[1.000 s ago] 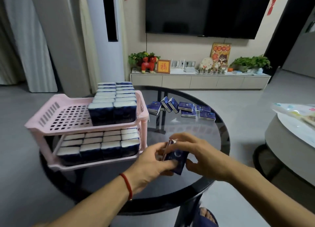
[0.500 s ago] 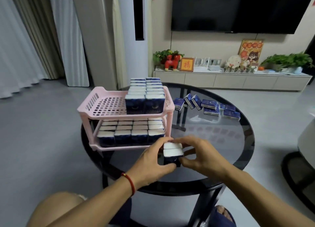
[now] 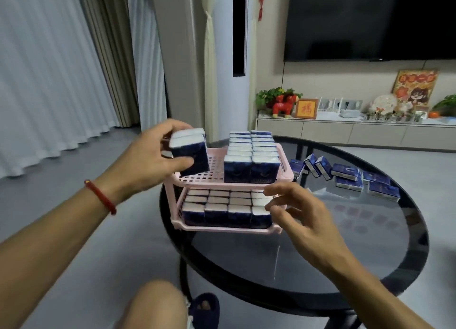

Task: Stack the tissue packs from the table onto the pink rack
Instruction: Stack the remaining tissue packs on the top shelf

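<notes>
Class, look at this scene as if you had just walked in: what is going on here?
A person is loading tissue packs onto a pink rack on a round glass table. The left hand grips two packs over the empty left side of the top shelf. The right hand hovers open near the rack's front. The bottom shelf looks full, and loose packs wait on the table.

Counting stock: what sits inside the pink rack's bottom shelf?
The pink plastic rack's bottom shelf holds dark-blue tissue packs standing in four columns, three rows showing. The open right hand covers the right end; rows further back are hidden.
</notes>
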